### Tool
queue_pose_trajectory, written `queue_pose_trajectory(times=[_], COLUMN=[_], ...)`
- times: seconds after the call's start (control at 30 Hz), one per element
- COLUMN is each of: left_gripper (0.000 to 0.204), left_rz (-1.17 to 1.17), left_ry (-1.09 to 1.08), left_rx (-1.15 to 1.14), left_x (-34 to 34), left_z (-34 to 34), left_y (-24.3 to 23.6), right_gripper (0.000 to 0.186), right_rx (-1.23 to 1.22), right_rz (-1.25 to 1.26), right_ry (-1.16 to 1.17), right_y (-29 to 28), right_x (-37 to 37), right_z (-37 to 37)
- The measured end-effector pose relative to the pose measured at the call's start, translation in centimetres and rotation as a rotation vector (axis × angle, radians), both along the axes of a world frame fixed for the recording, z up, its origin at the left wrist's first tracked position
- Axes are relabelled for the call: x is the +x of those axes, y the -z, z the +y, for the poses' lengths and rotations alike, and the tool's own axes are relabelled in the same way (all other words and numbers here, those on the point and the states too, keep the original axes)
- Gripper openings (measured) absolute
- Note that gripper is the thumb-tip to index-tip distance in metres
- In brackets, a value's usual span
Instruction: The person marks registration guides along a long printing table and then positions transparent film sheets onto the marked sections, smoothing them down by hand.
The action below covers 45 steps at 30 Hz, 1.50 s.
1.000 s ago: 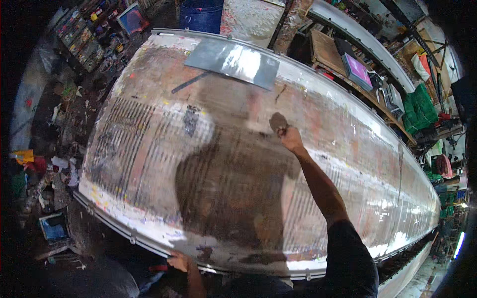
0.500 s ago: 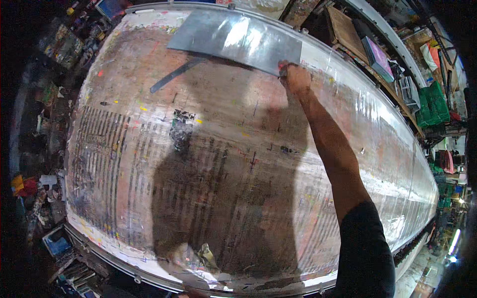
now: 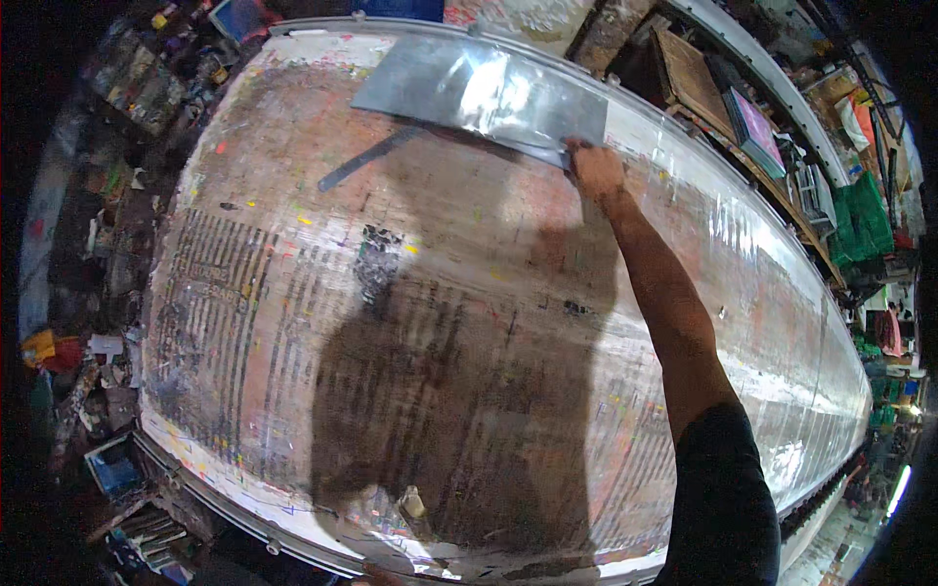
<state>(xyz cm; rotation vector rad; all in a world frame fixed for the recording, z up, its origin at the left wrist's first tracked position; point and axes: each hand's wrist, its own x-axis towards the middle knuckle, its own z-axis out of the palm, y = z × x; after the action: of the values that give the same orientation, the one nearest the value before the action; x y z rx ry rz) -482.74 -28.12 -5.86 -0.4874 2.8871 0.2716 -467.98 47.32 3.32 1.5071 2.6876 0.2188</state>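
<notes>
A shiny grey sheet [image 3: 440, 83], metal-looking, lies along the far edge of a long paint-stained table [image 3: 264, 391]. My right hand [image 3: 594, 168] is closed on its near right corner, where the edge bows slightly upward. A narrow dark flat strip [image 3: 366, 161] slants out from the sheet's near left edge across the tabletop. Of my left hand [image 3: 376, 576] only a small patch shows at the lower edge; its fingers are hidden. Close to it, a small crumpled cream-coloured piece [image 3: 411, 503] rests on the table.
Metal rails [image 3: 269, 542] with small knobs run along the table's long sides. Past the far side stand a wooden frame [image 3: 689, 78], a purple-pink box [image 3: 752, 132] and a green crate [image 3: 862, 220]. Clutter and a blue tray [image 3: 115, 471] lie off the left end.
The view has shifted slightly, so everything sits a little right and lower. My right hand stays at the sheet's corner, and the sheet's near edge now bows more there.
</notes>
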Motion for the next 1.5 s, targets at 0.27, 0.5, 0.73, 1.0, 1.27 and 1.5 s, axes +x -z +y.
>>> queue_pose_trajectory(times=[0.27, 0.5, 0.73, 1.0, 1.27, 1.5], left_gripper=[0.067, 0.07, 0.072, 0.076, 0.08, 0.083], left_rz=[-0.018, -0.029, -0.047, -0.129, -0.573, -1.117], left_ry=[0.033, 0.119, 0.333, 0.85, 1.1, 1.687], left_rx=[0.05, 0.102, 0.202, 0.621, 1.107, 1.492], left_x=[-0.4, 0.0, -0.6, 2.4, 21.2, 47.6], left_z=[2.4, 3.0, 3.6, 9.8, 14.2, 13.6], left_y=[0.2, -0.9, -2.1, -6.5, -18.6, -29.3], right_gripper=[0.026, 0.022, 0.019, 0.019, 0.02, 0.017], right_rx=[0.316, 0.448, 0.668, 0.786, 0.661, 0.62], right_rz=[-0.113, -0.051, -0.012, -0.207, -0.271, -0.36], right_ry=[-0.247, -0.368, -0.229, -0.127, -0.063, -0.012], right_y=[-8.0, -27.0, -46.6, -65.2, -64.8, -60.1], right_x=[0.3, -7.2, 1.6, 24.9, 51.0, 69.5], right_z=[4.8, -1.5, -10.2, -32.8, -56.1, -73.0])
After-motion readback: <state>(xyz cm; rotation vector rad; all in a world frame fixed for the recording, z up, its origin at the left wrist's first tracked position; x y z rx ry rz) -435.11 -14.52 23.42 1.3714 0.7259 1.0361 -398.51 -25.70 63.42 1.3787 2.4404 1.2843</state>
